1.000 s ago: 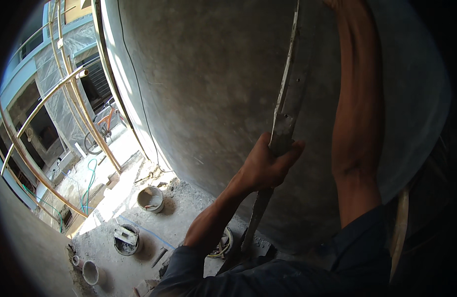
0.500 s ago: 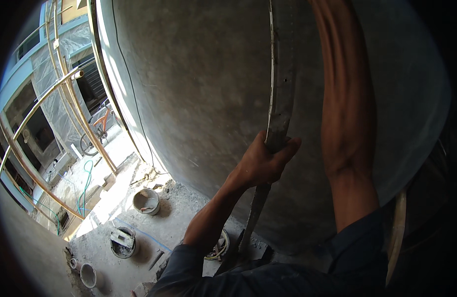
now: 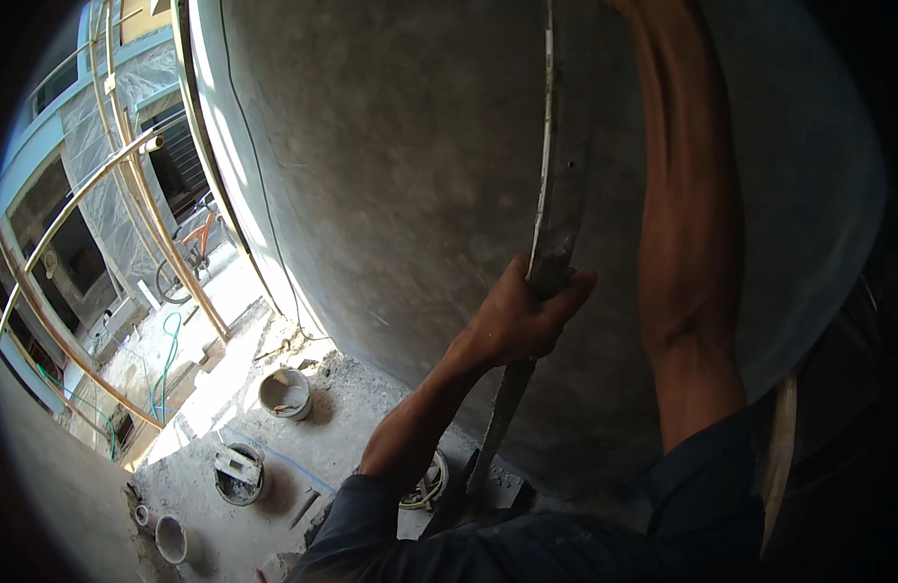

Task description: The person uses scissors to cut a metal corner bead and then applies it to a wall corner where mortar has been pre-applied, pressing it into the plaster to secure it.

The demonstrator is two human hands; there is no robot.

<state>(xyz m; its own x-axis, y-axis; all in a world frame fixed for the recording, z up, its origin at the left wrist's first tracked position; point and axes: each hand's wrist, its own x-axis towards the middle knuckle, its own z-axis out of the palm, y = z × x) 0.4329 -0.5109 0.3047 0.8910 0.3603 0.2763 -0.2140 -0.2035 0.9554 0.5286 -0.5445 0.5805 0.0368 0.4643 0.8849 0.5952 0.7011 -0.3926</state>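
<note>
A long, narrow metal straightedge [image 3: 563,209], smeared with mortar, runs upright along a grey plastered wall [image 3: 400,175]. My left hand [image 3: 529,316] is closed around its lower part, the thumb toward the right. Below my fist the bar continues down to the left, toward the floor. Its upper end lies beyond the top of the picture. My right arm reaches up on the right side of the bar. Only the base of my right hand [image 3: 626,6] shows at the upper edge; its fingers are out of sight.
On the concrete floor [image 3: 303,457] stand a pale bucket [image 3: 286,394], a bucket with a white float-like block [image 3: 240,474] and a small pot [image 3: 172,540]. A round container with cables [image 3: 428,483] sits below my left forearm. Bamboo poles [image 3: 148,214] rise outside at left.
The upper part of the straightedge has tilted slightly to the right against the wall. My right forearm has shifted a little to the right; my left hand keeps its grip.
</note>
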